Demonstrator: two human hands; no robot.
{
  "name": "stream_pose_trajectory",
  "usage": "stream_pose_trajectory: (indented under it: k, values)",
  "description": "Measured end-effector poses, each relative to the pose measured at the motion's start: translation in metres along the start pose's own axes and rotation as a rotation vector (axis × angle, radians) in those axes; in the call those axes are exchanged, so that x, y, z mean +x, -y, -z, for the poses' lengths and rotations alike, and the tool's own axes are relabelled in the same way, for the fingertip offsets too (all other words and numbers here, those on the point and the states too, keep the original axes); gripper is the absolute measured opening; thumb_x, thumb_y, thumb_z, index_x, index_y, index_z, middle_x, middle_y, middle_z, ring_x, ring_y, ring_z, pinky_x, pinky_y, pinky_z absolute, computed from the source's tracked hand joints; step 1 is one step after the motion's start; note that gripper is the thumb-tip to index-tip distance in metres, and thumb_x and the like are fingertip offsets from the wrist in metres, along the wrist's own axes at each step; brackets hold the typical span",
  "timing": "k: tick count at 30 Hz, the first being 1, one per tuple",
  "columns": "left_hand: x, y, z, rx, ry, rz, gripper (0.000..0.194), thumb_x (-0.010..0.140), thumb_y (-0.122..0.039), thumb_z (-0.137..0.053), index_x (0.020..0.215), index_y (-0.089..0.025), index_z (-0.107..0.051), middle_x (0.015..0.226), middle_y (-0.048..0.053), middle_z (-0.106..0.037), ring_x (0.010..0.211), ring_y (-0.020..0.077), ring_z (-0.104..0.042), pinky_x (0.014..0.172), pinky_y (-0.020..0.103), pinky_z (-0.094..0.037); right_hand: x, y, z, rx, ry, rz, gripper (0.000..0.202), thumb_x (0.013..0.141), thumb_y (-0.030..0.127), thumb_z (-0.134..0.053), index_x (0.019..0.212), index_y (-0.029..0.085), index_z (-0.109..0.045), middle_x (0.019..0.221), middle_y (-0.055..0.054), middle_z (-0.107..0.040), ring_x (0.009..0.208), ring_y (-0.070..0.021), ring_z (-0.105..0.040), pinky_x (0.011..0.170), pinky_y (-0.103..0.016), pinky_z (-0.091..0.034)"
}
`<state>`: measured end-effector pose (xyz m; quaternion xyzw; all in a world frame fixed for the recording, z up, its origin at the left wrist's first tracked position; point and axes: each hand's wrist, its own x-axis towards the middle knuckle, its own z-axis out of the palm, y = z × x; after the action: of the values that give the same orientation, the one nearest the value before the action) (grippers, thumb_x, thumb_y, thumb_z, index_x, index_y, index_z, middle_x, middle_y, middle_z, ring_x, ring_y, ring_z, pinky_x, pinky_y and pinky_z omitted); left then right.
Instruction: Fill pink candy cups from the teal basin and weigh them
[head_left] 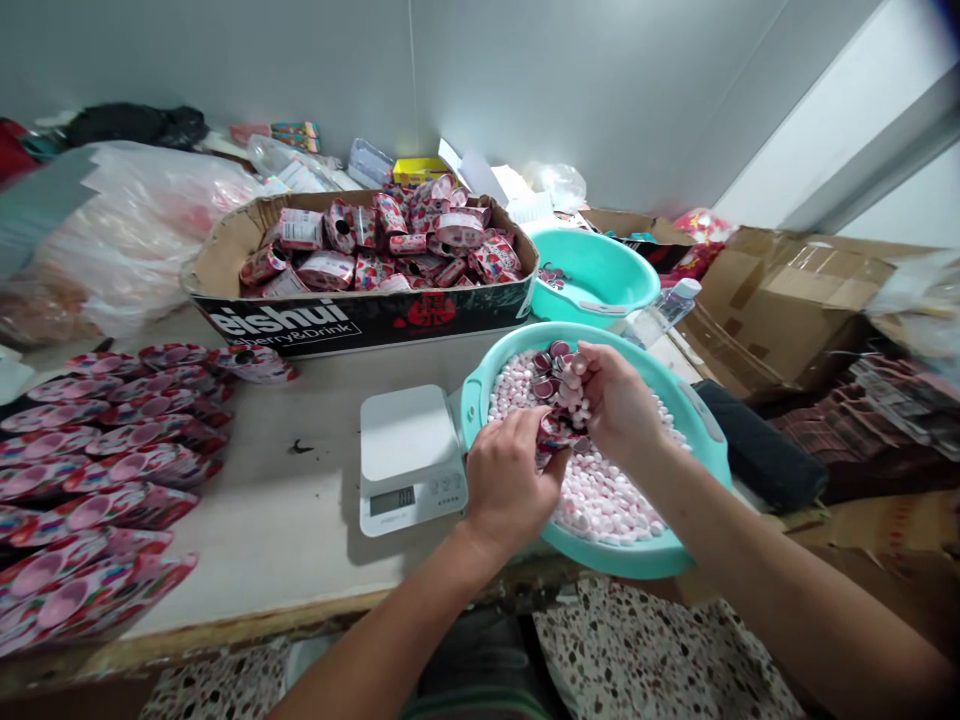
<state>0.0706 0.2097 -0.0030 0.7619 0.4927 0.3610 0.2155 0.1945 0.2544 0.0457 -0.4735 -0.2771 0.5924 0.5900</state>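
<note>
Both hands are over a turquoise basin [709,450] full of small pale pink and white candies [600,505]. My left hand [514,480] is closed around a small red-and-pink printed pouch [553,432]. Beside the pouch's top, my right hand [619,400] has its fingers curled on several of the candies [576,385]. Several dark red, shiny-rimmed round pieces [546,385] lie on the candies just beyond the left hand. A white kitchen scale [409,440] stands left of the basin, with nothing on its plate.
Behind the scale, a cardboard box [360,325] holds many printed pouches. Rows of similar pouches with pink oval parts [97,510] stand at the left. A second turquoise basin [600,265], a clear bottle [679,300] and cartons [787,300] are at right. Plastic bags [142,220] lie back left.
</note>
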Motion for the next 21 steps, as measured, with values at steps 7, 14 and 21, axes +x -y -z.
stream_pose_trajectory:
  k: [7, 14, 21]
  values:
    - [0.0, 0.0014, -0.0001, -0.022, -0.015, -0.017, 0.036, 0.081, -0.033, -0.059, 0.114, -0.021, -0.052, 0.107, 0.005, -0.064, 0.096, 0.0255, -0.059, 0.083, 0.042, -0.047, -0.0029, -0.0002, -0.0023, -0.032, 0.082, 0.017, 0.028, 0.079, 0.029, -0.055, 0.056, 0.018, -0.045, 0.048, 0.005, -0.035, 0.042, -0.0076, -0.029, 0.04, -0.022, -0.024]
    - [-0.0005, 0.002, -0.0001, 0.001, -0.001, -0.022, 0.039, 0.08, -0.036, -0.06, 0.114, -0.019, -0.051, 0.105, 0.007, -0.064, 0.093, 0.0263, -0.058, 0.08, 0.043, -0.047, -0.0054, -0.0006, -0.0079, -0.023, 0.144, 0.016, 0.023, 0.079, 0.024, -0.057, 0.059, 0.017, -0.048, 0.054, 0.004, -0.037, 0.046, -0.0077, -0.028, 0.043, -0.021, -0.026]
    - [-0.0001, 0.0018, 0.0, -0.033, -0.028, -0.018, 0.035, 0.08, -0.033, -0.062, 0.112, -0.021, -0.053, 0.103, 0.006, -0.064, 0.092, 0.0249, -0.059, 0.08, 0.042, -0.047, 0.0016, 0.0032, -0.0012, 0.101, 0.149, -0.037, 0.027, 0.08, 0.024, -0.054, 0.056, 0.018, -0.044, 0.05, 0.006, -0.03, 0.044, -0.0074, -0.024, 0.04, -0.02, -0.025]
